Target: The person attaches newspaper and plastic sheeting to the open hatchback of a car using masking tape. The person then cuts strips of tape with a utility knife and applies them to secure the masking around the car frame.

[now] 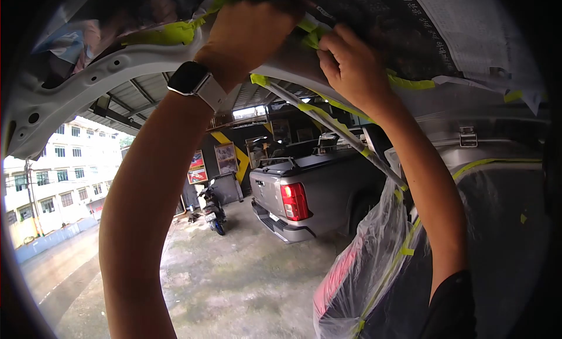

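Observation:
Both arms reach up to a raised vehicle panel (146, 57), its pale metal edge curving across the top. Dark printed sheeting (404, 31) covers its inner side, held by yellow-green masking tape (312, 37). My right hand (354, 67) is closed, its thumb and fingers pinched at the tape along the sheeting's edge. To its left, my left hand (252, 37) is bent over against the panel edge; its fingers are lost in shadow at the top. A smartwatch (196, 84) is on the left wrist. More tape (175, 33) lies along the panel at left.
A taped strut (333, 125) slants below the panel. Clear plastic film (374, 245) hangs taped over the vehicle body at right. Behind stand a grey pickup truck (298, 187) and a motorcycle (212, 207) on the concrete floor (234, 280). A pale building (70, 163) shows at left.

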Demonstrator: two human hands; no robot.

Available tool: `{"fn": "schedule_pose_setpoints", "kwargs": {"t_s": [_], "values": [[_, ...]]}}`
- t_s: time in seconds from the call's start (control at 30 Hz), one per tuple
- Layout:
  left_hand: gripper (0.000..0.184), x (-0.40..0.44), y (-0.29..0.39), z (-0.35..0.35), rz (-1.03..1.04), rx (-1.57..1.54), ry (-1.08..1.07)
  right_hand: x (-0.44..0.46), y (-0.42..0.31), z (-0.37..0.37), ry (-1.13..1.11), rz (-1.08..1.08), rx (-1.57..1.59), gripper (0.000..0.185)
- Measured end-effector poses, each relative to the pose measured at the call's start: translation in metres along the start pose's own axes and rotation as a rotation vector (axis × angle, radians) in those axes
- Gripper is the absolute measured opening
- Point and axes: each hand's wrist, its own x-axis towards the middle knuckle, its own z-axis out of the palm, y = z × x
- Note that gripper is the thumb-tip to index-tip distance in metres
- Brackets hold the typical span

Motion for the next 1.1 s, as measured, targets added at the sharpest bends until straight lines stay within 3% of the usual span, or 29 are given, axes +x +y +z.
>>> {"fn": "schedule_pose_setpoints", "kwargs": {"t_s": [0.03,0.27,0.43,0.53,0.63,0.77,0.83,1.1], "values": [[0.021,-0.001,-0.004,0.002,0.123,-0.059,0.119,-0.002,0.0,0.0,-0.002,0.001,-0.006,0.014],[0.015,0.002,0.005,0.0,0.047,-0.043,0.114,-0.011,0.008,-0.003,-0.086,0.056,-0.027,0.014],[0.016,0.012,0.012,0.0,-0.18,-0.045,-0.036,0.0,-0.007,-0.021,0.016,-0.016,-0.023,0.018],[0.018,0.01,0.022,-0.011,-0.223,-0.082,0.005,0.005,-0.025,-0.024,0.059,0.17,0.009,0.021],[0.015,0.008,0.017,0.002,-0.194,-0.131,0.109,0.012,-0.01,-0.004,0.105,0.003,0.083,0.011],[0.013,-0.007,0.008,-0.004,-0.143,-0.239,0.131,0.022,-0.003,0.016,0.077,0.049,0.067,0.008],[0.013,-0.017,0.004,-0.003,0.001,-0.201,0.149,0.025,-0.003,0.017,0.079,0.09,0.075,0.008],[0.007,-0.008,0.011,-0.004,-0.038,-0.164,0.164,0.029,0.001,0.021,0.083,0.197,0.238,0.012]]}}
